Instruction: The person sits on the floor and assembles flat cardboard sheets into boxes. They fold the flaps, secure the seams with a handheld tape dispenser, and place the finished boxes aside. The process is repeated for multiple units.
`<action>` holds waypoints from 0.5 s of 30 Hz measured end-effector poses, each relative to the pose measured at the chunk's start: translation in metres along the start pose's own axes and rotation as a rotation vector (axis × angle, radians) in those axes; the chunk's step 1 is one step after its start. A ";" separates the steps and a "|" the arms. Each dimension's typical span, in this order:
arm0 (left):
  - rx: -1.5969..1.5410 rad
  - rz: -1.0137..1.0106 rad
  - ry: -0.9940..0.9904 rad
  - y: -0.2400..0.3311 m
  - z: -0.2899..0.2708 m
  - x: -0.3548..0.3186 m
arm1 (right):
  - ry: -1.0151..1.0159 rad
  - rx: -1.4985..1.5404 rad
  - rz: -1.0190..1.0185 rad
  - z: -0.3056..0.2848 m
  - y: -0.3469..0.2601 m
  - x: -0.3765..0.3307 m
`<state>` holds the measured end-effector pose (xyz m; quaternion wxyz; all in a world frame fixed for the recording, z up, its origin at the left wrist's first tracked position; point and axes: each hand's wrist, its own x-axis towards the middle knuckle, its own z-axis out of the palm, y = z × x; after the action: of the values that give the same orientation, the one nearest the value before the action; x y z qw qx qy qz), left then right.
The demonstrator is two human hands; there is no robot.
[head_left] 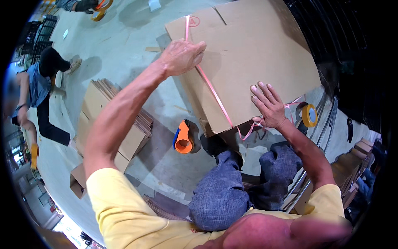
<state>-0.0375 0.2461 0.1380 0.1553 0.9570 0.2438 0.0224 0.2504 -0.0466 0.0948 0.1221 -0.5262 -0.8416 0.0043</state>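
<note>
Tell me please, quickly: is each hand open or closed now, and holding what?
Left hand: closed, holding the pink strap.
Right hand: open, fingers extended over the cardboard; whether its thumb grips the strap cannot be told.

There is one strapped carton (253,54) and one orange-blue dispenser (184,133).

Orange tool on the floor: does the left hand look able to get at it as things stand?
Probably yes, once free: the left hand grips the pink strap, but nothing visible covers the orange tool.
</note>
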 end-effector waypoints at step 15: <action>0.257 -0.422 0.602 0.005 0.077 0.004 | 0.294 1.554 1.080 -0.084 -0.029 0.007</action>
<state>-0.0224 0.2215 0.0667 -0.0434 0.8480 0.4710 0.2391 0.2398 -0.0634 0.1817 0.5232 -0.6103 -0.2234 0.5512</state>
